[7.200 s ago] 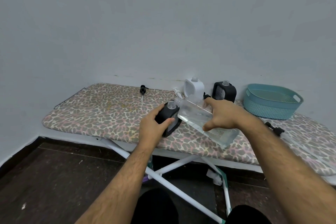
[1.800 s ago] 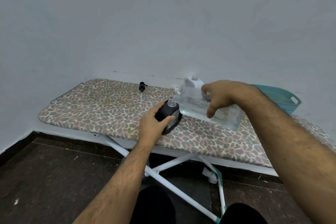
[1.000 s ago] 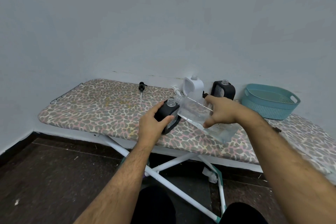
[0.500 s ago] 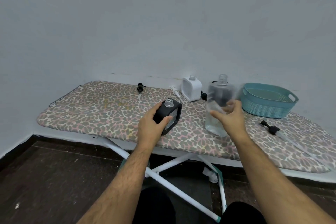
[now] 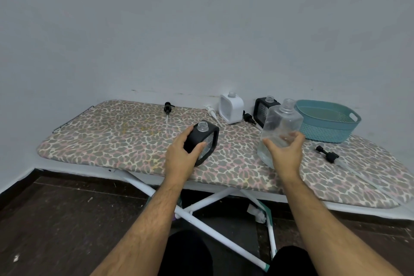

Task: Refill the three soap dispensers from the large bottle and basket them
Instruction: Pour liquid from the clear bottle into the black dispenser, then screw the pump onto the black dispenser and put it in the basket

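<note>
My left hand (image 5: 180,159) grips a black soap dispenser (image 5: 206,141), uncapped, tilted a little on the leopard-print ironing board (image 5: 125,139). My right hand (image 5: 285,154) holds the large clear bottle (image 5: 280,125) upright near the board's front, its neck open, some clear liquid low inside. A white dispenser (image 5: 231,108) and a second black dispenser (image 5: 263,110) stand uncapped at the back by the wall. A teal basket (image 5: 327,120) sits at the back right with nothing visible in it.
Loose pump heads lie on the board: a black pump (image 5: 168,108) at the back left, a white pump (image 5: 212,113) beside the white dispenser, a black pump (image 5: 248,117) between the dispensers, and a black pump (image 5: 327,154) at the right. A wall runs close behind.
My right hand has swung the large bottle from tipped over the black dispenser's neck back to upright and to the right. My left hand keeps hold of the black dispenser.
</note>
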A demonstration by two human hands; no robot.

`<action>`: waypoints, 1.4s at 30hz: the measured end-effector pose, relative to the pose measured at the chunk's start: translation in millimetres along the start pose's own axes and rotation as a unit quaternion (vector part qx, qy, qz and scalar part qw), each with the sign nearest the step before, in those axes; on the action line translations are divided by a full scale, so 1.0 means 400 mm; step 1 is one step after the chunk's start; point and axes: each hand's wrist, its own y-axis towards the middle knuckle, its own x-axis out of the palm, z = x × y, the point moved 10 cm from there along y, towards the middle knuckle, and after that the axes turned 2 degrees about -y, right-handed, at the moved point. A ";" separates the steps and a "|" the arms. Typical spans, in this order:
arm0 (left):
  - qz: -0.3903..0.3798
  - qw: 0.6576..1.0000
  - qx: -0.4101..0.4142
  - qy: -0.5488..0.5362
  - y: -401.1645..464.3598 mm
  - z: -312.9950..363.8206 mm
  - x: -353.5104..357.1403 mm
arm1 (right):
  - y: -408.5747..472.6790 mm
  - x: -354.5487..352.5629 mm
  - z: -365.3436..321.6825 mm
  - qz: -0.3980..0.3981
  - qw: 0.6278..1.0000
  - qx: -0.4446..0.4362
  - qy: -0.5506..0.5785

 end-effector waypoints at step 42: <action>0.010 0.996 -0.094 0.001 0.318 -0.124 -0.086 | -0.129 0.422 -0.200 -0.339 0.930 -0.053 0.129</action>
